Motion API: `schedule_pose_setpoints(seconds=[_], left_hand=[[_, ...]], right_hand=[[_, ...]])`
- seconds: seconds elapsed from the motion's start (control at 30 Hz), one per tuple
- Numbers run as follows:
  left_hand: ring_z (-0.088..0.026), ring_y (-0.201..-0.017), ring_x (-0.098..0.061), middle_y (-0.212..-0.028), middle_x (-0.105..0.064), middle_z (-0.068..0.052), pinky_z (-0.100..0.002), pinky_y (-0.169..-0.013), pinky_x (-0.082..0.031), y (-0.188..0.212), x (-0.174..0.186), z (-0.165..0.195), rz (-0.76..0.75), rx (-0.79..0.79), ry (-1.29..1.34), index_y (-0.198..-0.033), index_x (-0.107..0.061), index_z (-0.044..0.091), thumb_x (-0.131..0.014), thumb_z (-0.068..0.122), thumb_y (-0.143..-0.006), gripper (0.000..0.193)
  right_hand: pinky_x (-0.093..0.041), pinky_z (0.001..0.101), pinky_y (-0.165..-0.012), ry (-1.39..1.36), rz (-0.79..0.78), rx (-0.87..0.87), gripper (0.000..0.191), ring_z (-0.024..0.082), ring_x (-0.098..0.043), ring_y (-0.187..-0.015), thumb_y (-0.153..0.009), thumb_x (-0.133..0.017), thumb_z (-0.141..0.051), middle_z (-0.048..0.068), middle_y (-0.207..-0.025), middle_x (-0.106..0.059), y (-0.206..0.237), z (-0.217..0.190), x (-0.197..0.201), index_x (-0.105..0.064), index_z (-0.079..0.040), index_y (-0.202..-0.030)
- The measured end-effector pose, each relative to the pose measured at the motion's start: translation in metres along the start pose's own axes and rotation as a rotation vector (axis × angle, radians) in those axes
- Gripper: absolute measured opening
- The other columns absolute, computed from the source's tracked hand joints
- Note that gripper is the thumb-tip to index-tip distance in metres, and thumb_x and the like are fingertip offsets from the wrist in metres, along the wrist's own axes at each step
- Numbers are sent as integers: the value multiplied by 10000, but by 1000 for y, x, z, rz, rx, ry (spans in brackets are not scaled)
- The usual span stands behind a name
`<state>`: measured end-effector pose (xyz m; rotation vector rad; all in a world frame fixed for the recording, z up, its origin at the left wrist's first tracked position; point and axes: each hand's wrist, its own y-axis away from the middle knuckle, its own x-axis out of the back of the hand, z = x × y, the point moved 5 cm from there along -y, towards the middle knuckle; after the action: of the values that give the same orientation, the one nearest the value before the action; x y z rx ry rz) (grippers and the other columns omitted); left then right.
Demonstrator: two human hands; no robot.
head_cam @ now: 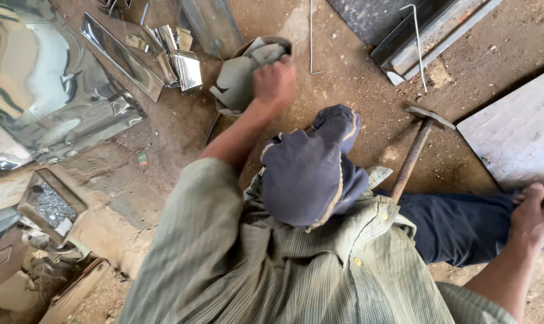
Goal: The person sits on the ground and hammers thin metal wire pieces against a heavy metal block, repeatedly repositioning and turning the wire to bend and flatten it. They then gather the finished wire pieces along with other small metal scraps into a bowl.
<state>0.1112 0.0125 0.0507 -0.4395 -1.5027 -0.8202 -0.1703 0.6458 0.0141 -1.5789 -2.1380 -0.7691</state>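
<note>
Your left hand (274, 81) is stretched out ahead of you, its fingers closed into a fist around a crumpled grey-green cloth (239, 78) that lies bunched over the rim of a round dark metal bowl (266, 43) on the dirt floor (356, 90); the cloth spills down the bowl's left side toward you. Your right hand (534, 213) sits far out at the right edge of the view, fingers curled down over your dark blue trouser leg (458, 225) near the knee, gripping the fabric, just below the near edge of a flat grey board (518, 132) lying on the floor. Between your two hands a hammer with a brown wooden handle and a flat metal head (417, 147) lies on the dirt, its head pointing away from you and its handle running back toward your leg, untouched by either hand. A dark blue cloth with a tan trim (311, 174) hangs in front of your striped olive shirt (296, 270). To the left of the bowl, shiny bent sheet-metal offcuts (176, 57) lie in a heap, and a large mirror-bright metal sheet (38, 78) fills the upper left corner of the floor. A thin bent wire rod (419, 45) rests on grey metal channels (428, 30) at the top right.
</note>
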Motion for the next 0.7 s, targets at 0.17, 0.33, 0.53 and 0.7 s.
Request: schedule_pose_setpoints(seconds=[0.17, 0.33, 0.53, 0.7], left_hand=[[-352, -967, -732, -1053, -724, -177, -526, -796, -566, -40, -37, 18, 24, 123, 23, -1169, -613, 72, -573, 176, -976, 224], [-310, -874, -702, -1100, -654, -217, -459, -703, -606, -18, -21, 10, -148, 99, 287, -1296, -554, 45, -674, 522, -949, 602], [-450, -1325, -396, -1462, -410, -256, -635, -1009, -363, 39, 43, -74, 227, -16, 161, -1526, -329, 116, -803, 868, -612, 1275], [-430, -1400, -371, -1507, -403, -214, -649, -1104, -324, 41, 26, -91, 256, -14, 249, -1622, -205, 163, -968, 681, -636, 1350]], right_hand=[[-529, 294, -810, 7, 95, 126, 188, 165, -647, -850, -1084, -514, -10, 136, -978, -730, 45, 0, -2, -630, 116, -1005], [-508, 309, -784, 208, 127, 84, 213, 170, -652, -830, -1069, -511, -7, 103, -948, -735, 52, -6, -4, -671, 68, -949], [-541, 268, -677, -122, 106, 93, 272, 134, -651, -700, -1105, -513, -38, 133, -872, -703, 55, -47, -24, -635, 20, -869], [-378, 247, -524, -12, -138, 318, 414, 104, -498, -487, -1181, -615, -121, 113, -679, -654, 44, -149, -89, -606, 0, -785]])
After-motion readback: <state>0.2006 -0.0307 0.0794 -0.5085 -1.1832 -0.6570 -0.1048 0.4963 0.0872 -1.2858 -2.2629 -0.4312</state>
